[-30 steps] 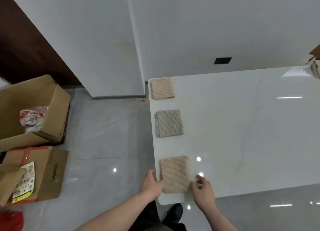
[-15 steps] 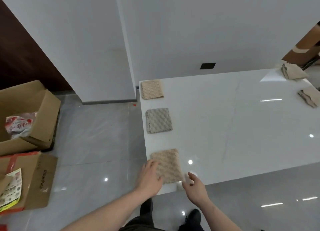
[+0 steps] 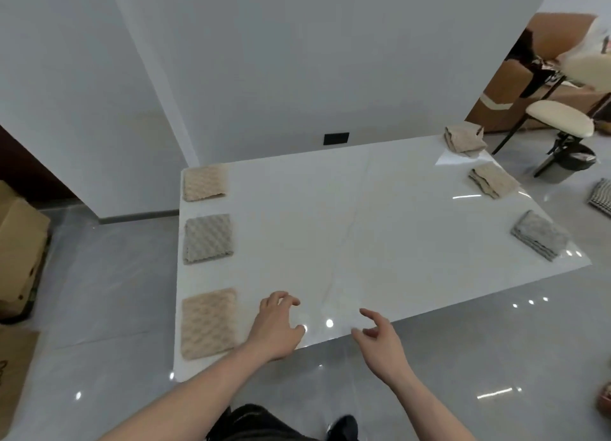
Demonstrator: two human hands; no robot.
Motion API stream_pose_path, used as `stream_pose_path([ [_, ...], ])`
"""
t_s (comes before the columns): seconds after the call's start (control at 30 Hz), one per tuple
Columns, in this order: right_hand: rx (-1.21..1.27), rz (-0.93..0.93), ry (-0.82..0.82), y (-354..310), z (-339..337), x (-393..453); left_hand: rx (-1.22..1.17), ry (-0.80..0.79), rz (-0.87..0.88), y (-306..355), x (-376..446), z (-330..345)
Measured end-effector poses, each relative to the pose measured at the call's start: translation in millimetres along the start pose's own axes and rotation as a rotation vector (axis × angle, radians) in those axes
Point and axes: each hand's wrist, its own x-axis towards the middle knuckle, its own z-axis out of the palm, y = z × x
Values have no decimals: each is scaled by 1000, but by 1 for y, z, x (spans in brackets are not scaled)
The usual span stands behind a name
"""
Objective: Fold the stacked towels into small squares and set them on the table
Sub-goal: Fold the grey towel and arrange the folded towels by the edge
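Both hands empty, fingers loose: right hand (image 3: 380, 339) nearer the unfolded towels (image 3: 464, 139) far right across the bench (image 3: 347, 215), left hand (image 3: 277, 325) just beside the folded towel (image 3: 209, 323).

Both hands are now off the near beige towel (image 3: 209, 323), which lies flat and untouched at the tabletop's (image 3: 363, 229) near left corner. Left hand (image 3: 276, 328) hovers just right of it, fingers loosely curled; right hand (image 3: 380, 341) hangs at the near edge, empty.
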Motion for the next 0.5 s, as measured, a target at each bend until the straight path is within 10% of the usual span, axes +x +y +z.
stream_pose_path([
  [0.5,54,-57,119,35,-239,100,-29,-107,94,217,76,82],
])
